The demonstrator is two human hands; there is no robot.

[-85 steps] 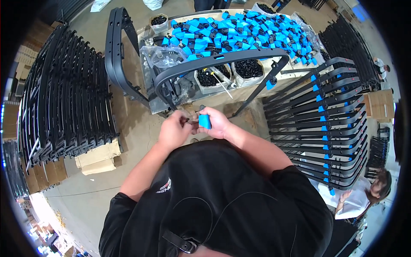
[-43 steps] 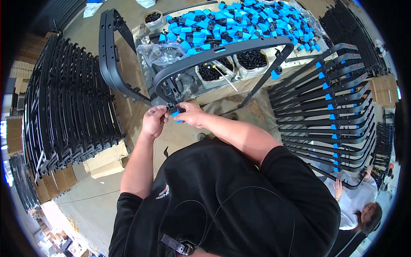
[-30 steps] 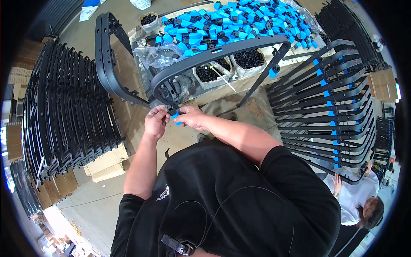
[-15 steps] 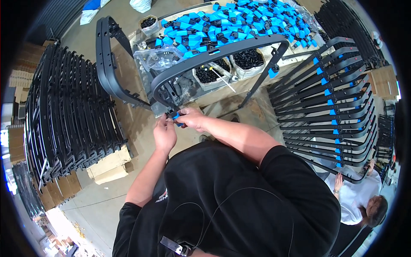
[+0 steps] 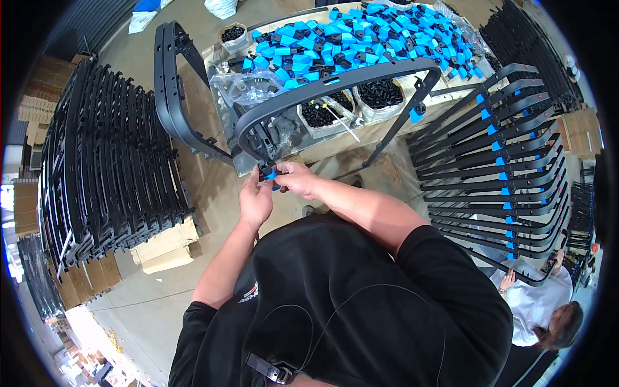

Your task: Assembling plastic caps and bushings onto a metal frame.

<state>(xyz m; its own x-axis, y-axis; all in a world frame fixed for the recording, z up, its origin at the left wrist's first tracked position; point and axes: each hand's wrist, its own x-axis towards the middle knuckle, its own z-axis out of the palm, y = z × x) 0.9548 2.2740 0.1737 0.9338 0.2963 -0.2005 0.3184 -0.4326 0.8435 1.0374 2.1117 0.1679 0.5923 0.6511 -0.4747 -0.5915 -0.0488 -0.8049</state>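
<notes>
A curved black frame (image 5: pixel 361 76) arches across the front of the table, and its near left end comes down to my hands. A small blue and black plastic piece (image 5: pixel 270 174) sits at that end. My right hand (image 5: pixel 298 180) pinches the piece from the right. From the left, my left hand (image 5: pixel 256 197) presses thumb and fingertips together on the same piece. The fingers partly cover the spot where it meets the frame. Another blue piece (image 5: pixel 416 116) is on the frame's right leg.
Loose blue and black pieces (image 5: pixel 361 39) heap on the table, behind bins of small black parts (image 5: pixel 379 94). A screwdriver (image 5: pixel 340 121) lies across one bin. Black frames stack at left (image 5: pixel 109 161) and right (image 5: pixel 496 174). A co-worker (image 5: pixel 538 293) handles the right stack.
Both hands stay on the blue and black piece at the frame's end, with only small finger shifts. The whole scene has slid slightly right in view.
</notes>
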